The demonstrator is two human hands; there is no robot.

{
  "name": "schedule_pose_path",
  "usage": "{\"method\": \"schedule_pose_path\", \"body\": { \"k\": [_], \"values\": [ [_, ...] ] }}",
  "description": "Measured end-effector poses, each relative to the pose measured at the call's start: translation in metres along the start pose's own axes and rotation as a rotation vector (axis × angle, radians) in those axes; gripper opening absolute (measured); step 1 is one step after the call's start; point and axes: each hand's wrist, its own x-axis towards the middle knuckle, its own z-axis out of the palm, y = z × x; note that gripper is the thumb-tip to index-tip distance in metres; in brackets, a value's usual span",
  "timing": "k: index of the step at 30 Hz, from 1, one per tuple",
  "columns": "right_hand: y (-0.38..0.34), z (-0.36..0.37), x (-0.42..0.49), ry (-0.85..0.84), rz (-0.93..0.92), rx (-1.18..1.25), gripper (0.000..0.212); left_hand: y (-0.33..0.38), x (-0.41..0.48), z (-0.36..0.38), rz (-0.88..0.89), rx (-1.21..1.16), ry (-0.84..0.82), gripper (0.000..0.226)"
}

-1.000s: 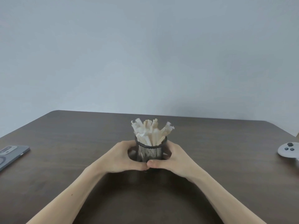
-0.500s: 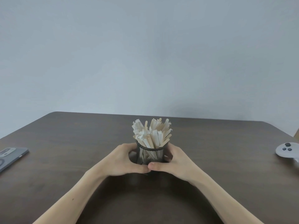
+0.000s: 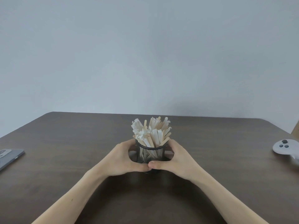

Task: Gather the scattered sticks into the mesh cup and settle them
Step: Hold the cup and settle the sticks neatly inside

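Observation:
A black mesh cup (image 3: pixel 151 154) stands on the dark wooden table (image 3: pixel 64 159), straight ahead of me. It is packed with several sticks (image 3: pixel 151 132), some bare wood and some in white paper wrappers, all upright and fanning out above the rim. My left hand (image 3: pixel 120 160) wraps the cup's left side. My right hand (image 3: pixel 176 160) wraps its right side. Both thumbs meet in front of the cup's base, which they hide. No loose sticks lie on the table.
A grey phone (image 3: pixel 8 156) lies near the table's left edge. A white game controller (image 3: pixel 285 147) rests at the right edge. A plain pale wall stands behind the table's far edge.
The sticks have shifted inside the cup and now stand more upright and bunched. Both hands stay wrapped around the cup, barely moved.

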Motion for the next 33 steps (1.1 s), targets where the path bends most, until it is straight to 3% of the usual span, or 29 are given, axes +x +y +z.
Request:
{"method": "schedule_pose_path", "body": {
  "k": [5, 11, 14, 19, 25, 33],
  "values": [
    [0.013, -0.043, -0.009, 0.055, 0.040, -0.095, 0.071, 0.016, 0.032, 0.032, 0.027, 0.023, -0.027, 0.051],
    [0.054, -0.102, -0.005, 0.214, 0.144, 0.044, 0.076, 0.033, 0.099, 0.085, 0.036, 0.022, -0.050, 0.048],
    [0.072, -0.127, 0.011, 0.258, 0.177, 0.071, 0.067, 0.035, 0.136, 0.106, 0.036, 0.044, -0.037, 0.055],
    [0.091, -0.147, 0.043, 0.260, 0.161, 0.011, 0.050, 0.030, 0.182, 0.122, 0.017, 0.074, 0.015, 0.066],
    [0.100, -0.143, 0.064, 0.223, 0.133, 0.006, 0.059, 0.014, 0.198, 0.121, 0.005, 0.056, 0.062, 0.063],
    [0.101, -0.141, 0.061, 0.209, 0.149, 0.025, 0.045, 0.018, 0.193, 0.124, -0.024, 0.061, 0.098, 0.066]
  ]
}}
